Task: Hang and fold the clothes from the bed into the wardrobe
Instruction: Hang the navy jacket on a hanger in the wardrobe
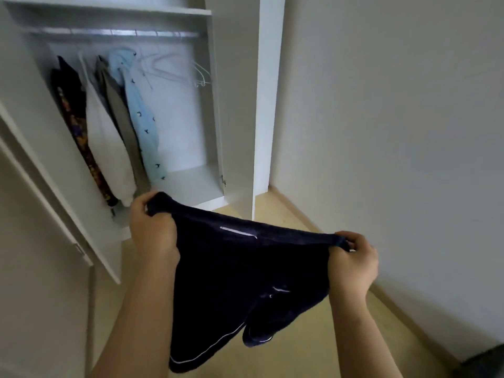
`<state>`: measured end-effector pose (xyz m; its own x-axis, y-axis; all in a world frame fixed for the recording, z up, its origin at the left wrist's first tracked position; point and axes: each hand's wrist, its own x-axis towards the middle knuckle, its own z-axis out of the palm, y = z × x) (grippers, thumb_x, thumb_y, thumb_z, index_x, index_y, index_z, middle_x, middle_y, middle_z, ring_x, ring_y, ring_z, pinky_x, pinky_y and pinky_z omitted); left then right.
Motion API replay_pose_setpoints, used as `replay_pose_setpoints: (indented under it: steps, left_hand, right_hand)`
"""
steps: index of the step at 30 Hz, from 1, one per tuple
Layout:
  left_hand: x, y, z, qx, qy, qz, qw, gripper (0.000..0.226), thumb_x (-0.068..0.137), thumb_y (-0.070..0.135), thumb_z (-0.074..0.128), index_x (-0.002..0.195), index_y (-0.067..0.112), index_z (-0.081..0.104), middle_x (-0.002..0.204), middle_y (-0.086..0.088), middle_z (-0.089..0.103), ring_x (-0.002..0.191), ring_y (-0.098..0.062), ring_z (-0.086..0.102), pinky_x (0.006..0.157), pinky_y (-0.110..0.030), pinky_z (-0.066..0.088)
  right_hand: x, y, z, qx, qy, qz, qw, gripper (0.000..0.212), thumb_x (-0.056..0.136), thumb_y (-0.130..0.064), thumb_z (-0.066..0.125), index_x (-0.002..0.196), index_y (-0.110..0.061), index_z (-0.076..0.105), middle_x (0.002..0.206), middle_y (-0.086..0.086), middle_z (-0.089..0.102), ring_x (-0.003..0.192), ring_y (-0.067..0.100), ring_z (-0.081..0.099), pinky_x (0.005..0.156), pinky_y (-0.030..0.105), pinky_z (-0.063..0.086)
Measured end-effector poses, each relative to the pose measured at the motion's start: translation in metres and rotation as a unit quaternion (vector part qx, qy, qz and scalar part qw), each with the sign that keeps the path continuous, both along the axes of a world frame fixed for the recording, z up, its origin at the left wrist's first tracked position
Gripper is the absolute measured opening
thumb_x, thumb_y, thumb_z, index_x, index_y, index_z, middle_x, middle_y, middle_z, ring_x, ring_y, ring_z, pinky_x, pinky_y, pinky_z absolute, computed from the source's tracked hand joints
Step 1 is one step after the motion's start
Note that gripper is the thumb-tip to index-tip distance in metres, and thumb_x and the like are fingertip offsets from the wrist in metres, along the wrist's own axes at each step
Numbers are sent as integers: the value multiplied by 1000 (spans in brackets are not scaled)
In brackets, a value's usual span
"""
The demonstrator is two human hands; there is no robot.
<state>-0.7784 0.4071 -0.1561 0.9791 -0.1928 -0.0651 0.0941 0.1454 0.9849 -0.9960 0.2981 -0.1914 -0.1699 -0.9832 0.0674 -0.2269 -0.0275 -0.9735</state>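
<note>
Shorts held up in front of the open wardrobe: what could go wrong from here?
1. The left hand and right hand hold the navy shorts only at the waistband ends, in mid-air. Freeing one hand for a hanger could let them slip to the floor.
2. The empty hangers crowd together on the rail beside the light blue shirt. Pulling one out may tangle the others or snag the shirt.
</note>
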Motion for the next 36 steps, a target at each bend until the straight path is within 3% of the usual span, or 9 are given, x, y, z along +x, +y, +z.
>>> replay_pose_setpoints:
  steps: [3,6,13,18,22,26,30,33,36]
  left_hand:
    - [22,-2,-6,2,11,33,999,36,88,-1,38,106,25,55,95,-3,57,80,-19,55,67,-32,47]
    - [45,-8,-15,11,19,59,998,37,86,-5,39,104,23,54,108,-14,57,88,-25,54,62,-29,44]
    - [88,-87,-24,4,18,124,992,34,84,-10,40,92,18,56,111,-20,60,99,-37,58,91,-49,47]
    - [133,-165,-17,7,14,158,987,42,79,-10,39,73,28,56,92,-14,60,81,-27,53,71,-37,43]
    - [169,-202,-14,36,23,217,975,37,76,-5,43,77,28,58,94,-12,64,83,-28,59,77,-42,50]
    - [205,-209,-21,42,36,268,962,35,77,-3,44,76,29,59,82,2,60,71,-15,56,64,-28,46]
    - [251,-221,-19,43,44,271,961,26,85,2,41,100,20,53,90,2,53,79,-14,53,74,-31,43]
    - [299,-233,-16,45,51,257,964,28,88,3,40,108,19,51,100,-5,52,88,-22,53,77,-35,45]
    - [355,-248,-9,10,74,221,972,27,89,-1,39,107,14,53,88,-7,55,77,-22,55,62,-27,49]
  right_hand:
    - [31,-18,-6,22,-4,28,999,37,73,4,47,72,-32,57,101,6,61,89,24,57,84,43,50]
    - [62,-40,-14,44,-8,53,998,39,71,5,47,70,-32,57,95,3,62,87,23,59,83,43,51]
    - [126,-135,-22,68,-28,111,991,39,73,7,49,68,-31,57,83,-3,62,71,15,57,68,29,46]
    - [174,-223,-10,68,-23,159,985,34,74,7,50,70,-26,59,77,-5,62,67,14,58,61,28,44]
    - [224,-277,2,65,10,217,974,35,73,7,51,69,-27,60,74,-6,63,73,20,59,74,39,52]
    - [278,-296,1,66,26,279,958,29,75,4,51,76,-23,62,76,-5,62,81,25,62,82,43,51]
    - [335,-314,7,37,28,298,953,33,76,4,52,70,-28,57,80,5,65,76,29,62,79,44,52]
    - [383,-329,11,28,15,308,951,26,76,2,52,80,-22,62,88,8,65,80,30,61,81,48,51]
    - [443,-340,13,23,5,316,949,27,77,1,53,81,-25,60,89,9,64,79,31,61,80,49,52]
